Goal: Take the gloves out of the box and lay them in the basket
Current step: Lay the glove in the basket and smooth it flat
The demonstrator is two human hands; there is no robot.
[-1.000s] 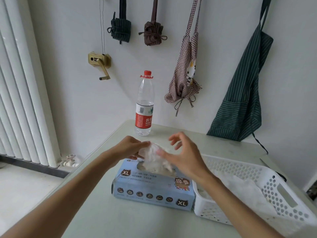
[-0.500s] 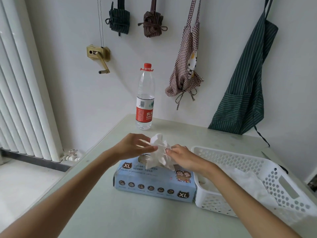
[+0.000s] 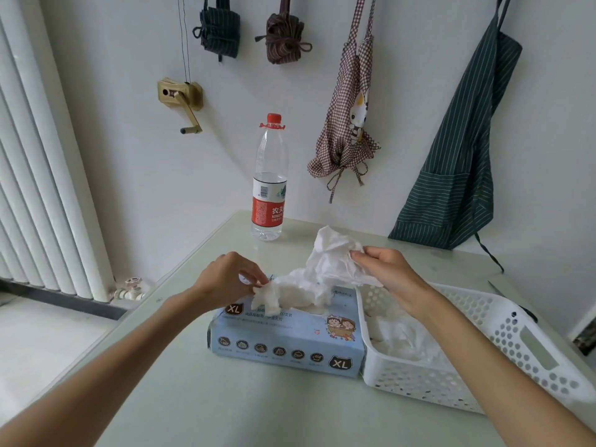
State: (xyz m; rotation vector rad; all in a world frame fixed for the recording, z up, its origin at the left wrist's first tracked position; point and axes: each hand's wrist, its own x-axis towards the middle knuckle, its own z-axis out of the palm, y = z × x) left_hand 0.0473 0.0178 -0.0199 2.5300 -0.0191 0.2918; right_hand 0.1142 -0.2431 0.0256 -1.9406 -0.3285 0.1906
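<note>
A light blue glove box (image 3: 287, 345) marked XL lies on the table in front of me. A thin white plastic glove (image 3: 325, 262) stretches up out of its top opening. My right hand (image 3: 383, 269) pinches the glove's upper end, above the gap between box and basket. My left hand (image 3: 229, 279) pinches the glove's lower, crumpled end over the box's left part. The white perforated basket (image 3: 503, 321) stands right of the box, touching it, with several white gloves (image 3: 403, 340) lying inside.
A clear water bottle (image 3: 269, 185) with a red label stands at the back of the pale green table (image 3: 225, 408), near the wall. Aprons hang on the wall behind. A white radiator (image 3: 38, 175) is at the left, beyond the table edge.
My right hand has pulled the glove's end up and to the right, toward the basket, drawing the glove out longer. My left hand stays over the box, still pinching the other end.
</note>
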